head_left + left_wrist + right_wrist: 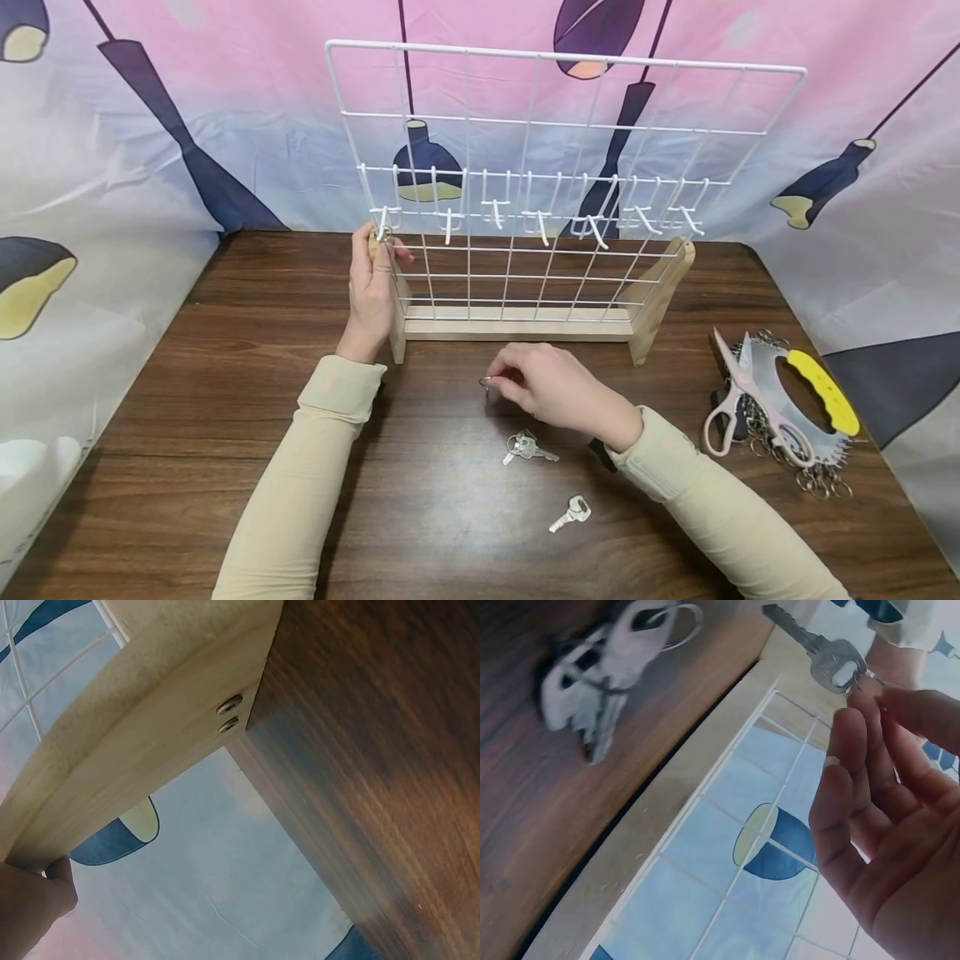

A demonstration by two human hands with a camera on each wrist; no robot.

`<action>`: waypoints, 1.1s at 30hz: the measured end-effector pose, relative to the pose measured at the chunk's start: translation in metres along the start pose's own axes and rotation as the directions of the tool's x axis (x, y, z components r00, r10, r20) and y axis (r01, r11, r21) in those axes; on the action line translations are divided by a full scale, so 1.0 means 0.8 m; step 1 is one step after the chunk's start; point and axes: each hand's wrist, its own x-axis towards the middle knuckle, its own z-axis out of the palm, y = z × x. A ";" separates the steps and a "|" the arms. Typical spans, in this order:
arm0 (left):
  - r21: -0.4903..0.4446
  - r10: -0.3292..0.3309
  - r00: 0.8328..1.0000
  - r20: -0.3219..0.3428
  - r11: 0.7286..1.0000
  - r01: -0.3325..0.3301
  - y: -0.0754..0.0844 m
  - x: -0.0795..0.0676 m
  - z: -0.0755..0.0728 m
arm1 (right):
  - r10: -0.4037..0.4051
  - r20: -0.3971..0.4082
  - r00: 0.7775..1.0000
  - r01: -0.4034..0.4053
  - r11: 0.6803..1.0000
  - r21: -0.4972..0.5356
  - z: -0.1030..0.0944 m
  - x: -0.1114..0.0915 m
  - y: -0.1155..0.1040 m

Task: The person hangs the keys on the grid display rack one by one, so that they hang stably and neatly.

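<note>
My left hand [371,292] grips the top of the left wooden side post [398,321] of a white wire grid rack [525,275]. In the left wrist view, the fingers of this hand curl around the post's tip. Between thumb and fingertips, my right hand [555,387] pinches a silver key [838,664] by its small ring, above the table in front of the rack. Below that hand, a bunch of keys [527,447] on a ring lies on the table, and a single key [573,512] lies nearer the front.
White hooks [537,223] run in a row across the grid. At the table's right side lie pink-handled scissors [742,383] and a saw-toothed blade with a yellow handle [823,392], with several small metal rings [821,481] around them. A patterned cloth [285,100] hangs behind.
</note>
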 end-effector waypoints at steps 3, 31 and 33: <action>0.006 0.000 1.000 -0.004 1.000 0.000 0.000 0.000 0.000 | 0.018 -0.033 0.999 -0.014 0.994 0.104 -0.003 0.004 -0.003; 0.010 0.016 1.000 -0.004 1.000 -0.016 -0.001 -0.001 0.001 | 0.191 -0.506 0.842 0.152 0.815 0.560 -0.047 0.065 -0.059; 0.010 0.018 1.000 -0.004 1.000 -0.018 -0.001 -0.001 0.001 | 0.195 -0.520 0.832 0.173 0.800 0.575 -0.049 0.068 -0.059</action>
